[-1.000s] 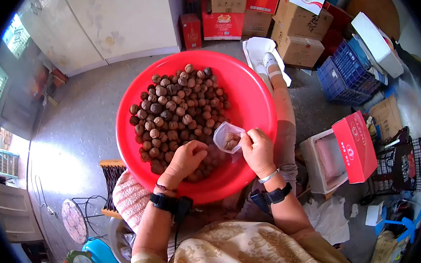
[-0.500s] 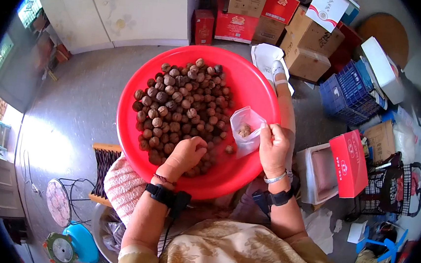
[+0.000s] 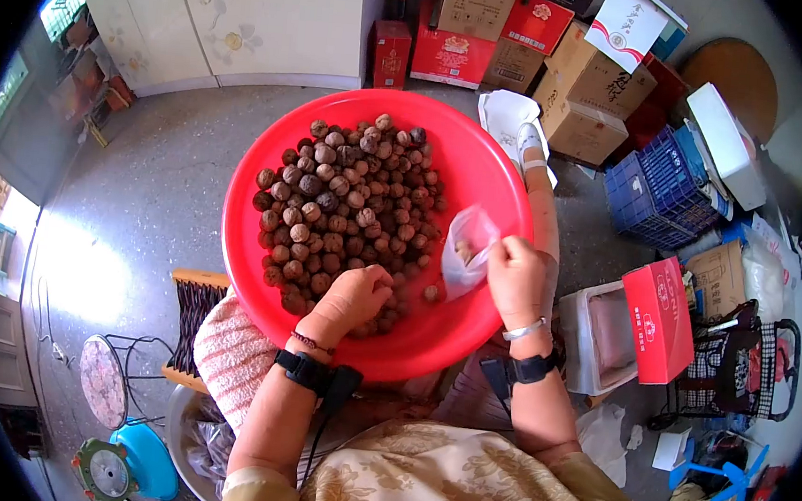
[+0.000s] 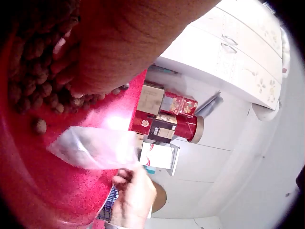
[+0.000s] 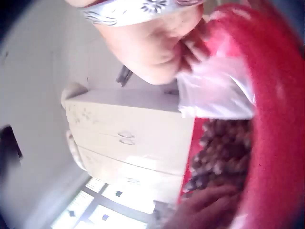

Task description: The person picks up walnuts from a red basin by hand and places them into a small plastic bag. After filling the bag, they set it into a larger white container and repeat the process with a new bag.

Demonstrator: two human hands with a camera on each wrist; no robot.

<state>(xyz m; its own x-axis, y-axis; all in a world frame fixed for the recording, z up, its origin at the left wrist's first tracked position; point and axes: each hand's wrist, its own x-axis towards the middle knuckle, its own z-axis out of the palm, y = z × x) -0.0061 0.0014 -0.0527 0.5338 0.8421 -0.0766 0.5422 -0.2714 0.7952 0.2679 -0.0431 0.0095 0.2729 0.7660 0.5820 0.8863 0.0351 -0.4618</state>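
While the left hand curls round brown walnuts, the right hand pinches a clear plastic bag just right of it.

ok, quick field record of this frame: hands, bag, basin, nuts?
left hand: on the near edge of the walnuts, fingers curled into them; grip not visible
right hand: pinches clear plastic bag by its edge
bag position: over the right side of the red basin, beside the pile
walnut pile: heaped in the basin's left and middle part
stray walnut: apart from pile, just below the bag
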